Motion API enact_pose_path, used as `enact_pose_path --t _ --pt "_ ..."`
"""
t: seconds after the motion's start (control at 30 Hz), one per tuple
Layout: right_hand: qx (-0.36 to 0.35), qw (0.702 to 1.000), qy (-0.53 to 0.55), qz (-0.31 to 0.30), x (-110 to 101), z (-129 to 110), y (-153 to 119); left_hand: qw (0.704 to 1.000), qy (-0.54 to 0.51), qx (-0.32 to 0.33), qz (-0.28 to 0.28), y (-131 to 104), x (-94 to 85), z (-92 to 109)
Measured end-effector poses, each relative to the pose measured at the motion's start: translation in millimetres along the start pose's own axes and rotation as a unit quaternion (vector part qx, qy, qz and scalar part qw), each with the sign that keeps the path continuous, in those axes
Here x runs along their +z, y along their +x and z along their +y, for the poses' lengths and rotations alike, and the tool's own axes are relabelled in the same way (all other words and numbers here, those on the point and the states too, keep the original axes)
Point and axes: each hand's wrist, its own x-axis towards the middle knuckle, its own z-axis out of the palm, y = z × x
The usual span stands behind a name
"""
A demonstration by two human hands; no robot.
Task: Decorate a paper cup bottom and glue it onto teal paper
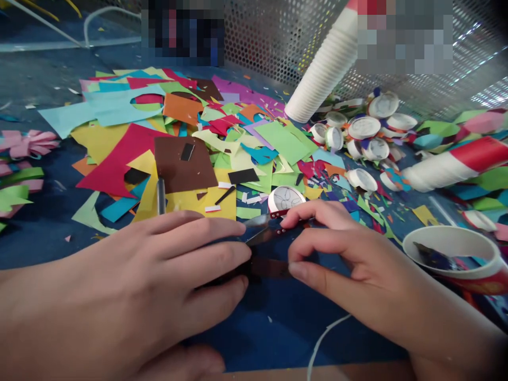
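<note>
- Nearest us, below the scissors, a thin white strip curves over the dark blue tabletop.
- Left of the scissors we have our left hand, its fingers bent together and their tips at the left end of a dark strip; we cannot tell whether that grip closes on it.
- Right of the scissors our right hand pinches the right end of the dark strip between thumb and finger, while another fingertip touches the scissors' red, dotted handle.
- The scissors lie between our hands, just beyond the dark strip, blades pointing at our left fingers.
- To the right of the scissors stands a red-and-white paper cup with scraps inside.
- Just beyond the scissors sits a white cup base with a drawing on it.
- Left of and beyond the scissors we see a brown sheet on a heap of coloured paper; a pink bow lies farther left.
- Beyond the scissors to the right are more cut cup bases and a tilted stack of white cups.
- Farthest from the scissors rises a perforated metal screen.
</note>
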Motion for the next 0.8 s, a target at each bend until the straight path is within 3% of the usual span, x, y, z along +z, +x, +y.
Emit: enact_pose_path --t 0.1,0.37,0.8 --pt "0.010 1.000 -0.003 0.019 2 -1 -2 0.999 0.031 0.008 -0.027 -3 -0.8 1" --pt "0.026 0.997 -0.021 0.074 12 0 -2 0.996 0.044 0.075 -0.035 -3 -1.5 -5" --pt "0.029 0.992 -0.055 0.107 16 -3 0 0.995 0.038 0.081 -0.046 -1 -2.9 -6"
